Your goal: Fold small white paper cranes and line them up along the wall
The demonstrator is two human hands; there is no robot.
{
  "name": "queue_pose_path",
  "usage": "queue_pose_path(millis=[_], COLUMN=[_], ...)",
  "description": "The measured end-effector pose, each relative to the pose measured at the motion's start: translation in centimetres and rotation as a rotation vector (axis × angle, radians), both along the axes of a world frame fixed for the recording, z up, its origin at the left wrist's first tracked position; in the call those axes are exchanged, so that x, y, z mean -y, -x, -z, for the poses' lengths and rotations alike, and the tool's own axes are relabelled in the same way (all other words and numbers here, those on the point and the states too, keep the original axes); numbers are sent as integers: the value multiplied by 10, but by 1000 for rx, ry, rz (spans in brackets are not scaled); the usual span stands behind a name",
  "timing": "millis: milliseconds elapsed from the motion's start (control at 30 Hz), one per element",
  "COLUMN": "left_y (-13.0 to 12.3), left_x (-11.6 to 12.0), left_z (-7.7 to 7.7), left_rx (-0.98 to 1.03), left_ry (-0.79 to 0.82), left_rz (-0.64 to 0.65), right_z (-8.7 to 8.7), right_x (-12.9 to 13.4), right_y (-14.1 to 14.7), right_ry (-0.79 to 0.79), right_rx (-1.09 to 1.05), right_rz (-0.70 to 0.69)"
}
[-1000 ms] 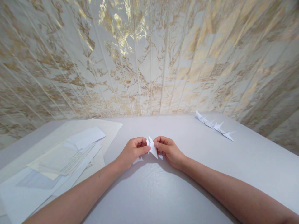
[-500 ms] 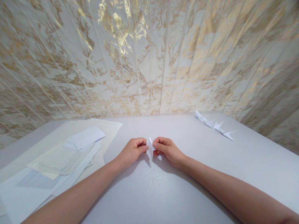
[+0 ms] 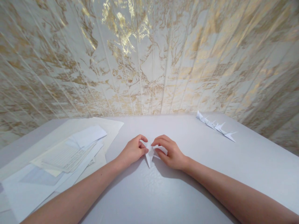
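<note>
Nearest, two bare forearms come in from 7 and 5 o'clock across a smooth white tabletop (image 3: 149,202). Between the hands, at the centre of the dial, is a small white folded-paper piece (image 3: 149,156), its sharp tip aimed at 6 o'clock; whether it rests on the table is unclear.

The left hand (image 3: 133,150) lies at its 9 o'clock, thumb tip against the paper's edge and index finger lifted away; how firmly it grips cannot be told. The right hand (image 3: 171,152) lies at 3 o'clock, thumb and index finger parted in a wide curve, the index fingertip at or just beside the paper's upper part.

Half a second ago both hands pinched the piece closely. The right fingers have since spread and the left index finger has risen, so the paper is now more lightly held, which suggests a pause or shift of grip in the folding.

Farther out at 9 o'clock lies an overlapping spread of white and cream paper sheets (image 3: 112,127). One sheet with lines of dark writing (image 3: 66,161) is too small to read; no brand or label shows.

Toward 2 o'clock stands a row of small, pointed white folded-paper figures (image 3: 211,125). Beyond, at 12 o'clock, rises a ribbed white wall covering with gold patterning (image 3: 149,65).
</note>
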State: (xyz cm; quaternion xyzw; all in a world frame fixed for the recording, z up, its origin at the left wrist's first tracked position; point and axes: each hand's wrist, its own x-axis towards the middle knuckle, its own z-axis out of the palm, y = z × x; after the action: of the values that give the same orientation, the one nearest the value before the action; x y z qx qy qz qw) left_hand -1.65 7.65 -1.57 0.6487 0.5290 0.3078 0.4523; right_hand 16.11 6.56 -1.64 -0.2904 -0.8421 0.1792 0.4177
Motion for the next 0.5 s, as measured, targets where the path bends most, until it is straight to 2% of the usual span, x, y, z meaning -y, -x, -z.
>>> queue_pose_path(millis=[100,233,433,500], left_y=[2,2,13,15], left_x=[-2,-1,-2,-2], left_z=[3,-6,-17,-19], left_rx=[-204,-504,-613,-642], left_ry=[-64,-165,-247,-298], left_rz=[-23,60,331,377], right_z=[0,4,7,7], right_x=[-1,-2,-3,-4], right_y=[-2,-2,-3,-3], right_ry=[-95,-98,-119,-137], right_rx=[257,428,469,473], right_rz=[-110,-74,-34,-28])
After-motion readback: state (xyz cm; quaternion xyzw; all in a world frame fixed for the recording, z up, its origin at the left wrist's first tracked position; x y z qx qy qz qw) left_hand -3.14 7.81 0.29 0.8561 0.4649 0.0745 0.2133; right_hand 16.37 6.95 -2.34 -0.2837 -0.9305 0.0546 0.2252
